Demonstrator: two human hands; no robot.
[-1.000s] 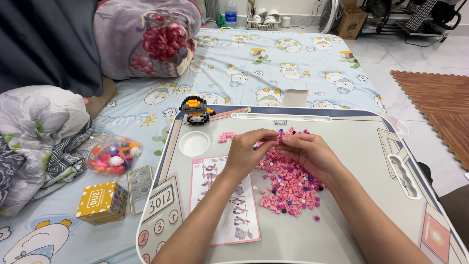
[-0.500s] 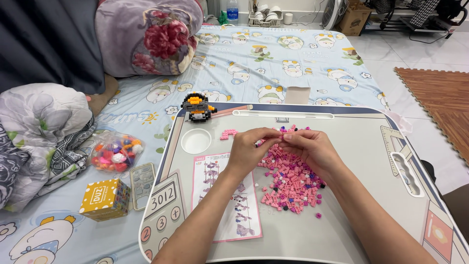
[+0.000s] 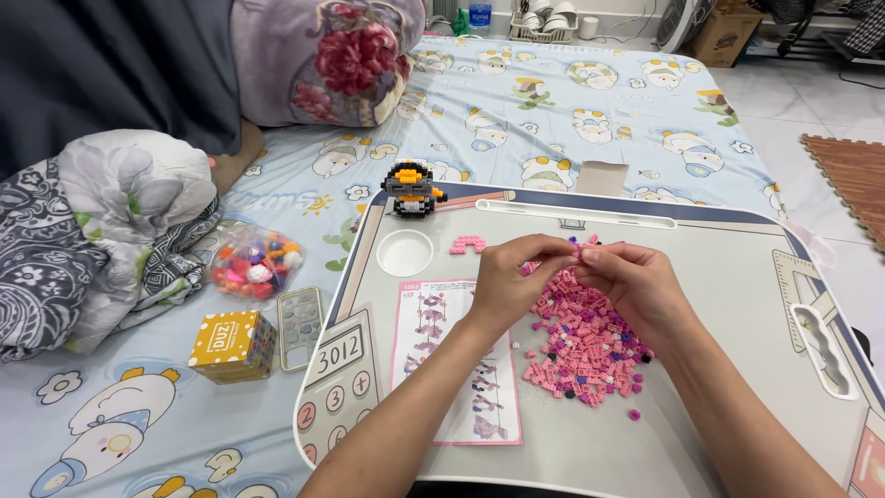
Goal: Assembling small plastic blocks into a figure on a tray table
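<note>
Fingertips of left hand and right hand pinched a barely visible pink brick over the brick pile, penguin model at ten o'clock.

Light blue cartoon-print bedsheet covers floor mattress. Floral pillow and grey patterned blanket at left. White tiled floor at right, brown foam mat at edge. Cardboard box far back. Even daylight.
</note>
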